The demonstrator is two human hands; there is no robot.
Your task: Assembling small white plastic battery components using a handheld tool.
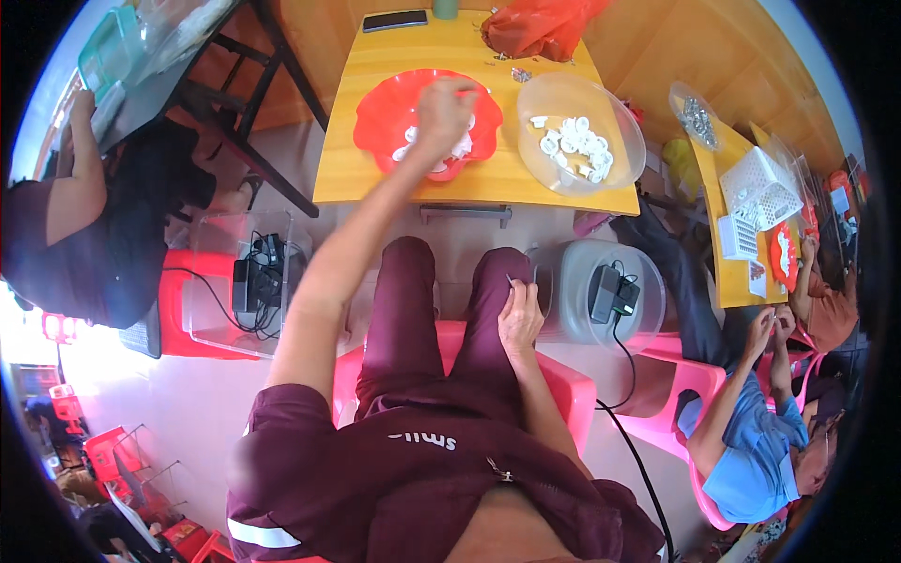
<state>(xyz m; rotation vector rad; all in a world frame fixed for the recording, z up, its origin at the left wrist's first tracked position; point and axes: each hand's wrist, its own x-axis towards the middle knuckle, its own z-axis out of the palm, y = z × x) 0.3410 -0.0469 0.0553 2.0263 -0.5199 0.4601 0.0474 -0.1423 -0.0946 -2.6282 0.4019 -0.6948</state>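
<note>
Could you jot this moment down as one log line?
left hand: reaching into red bowl, on white pieces | right hand: on thigh, pinching thin pin

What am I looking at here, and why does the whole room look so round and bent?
There is no machine: a person wears a wide fisheye camera on the head, looking down, so straight edges curve near the rim. The two forearms rising from below are that person's own. The left hand reaches into a red scalloped plastic bowl of small white plastic parts on a yellow wooden table. Beside it stands a clear plastic bowl with white ring-shaped pieces. The right hand rests on the knee, pinching something thin and small; what it is I cannot tell. Other people sit working at either side.
</note>
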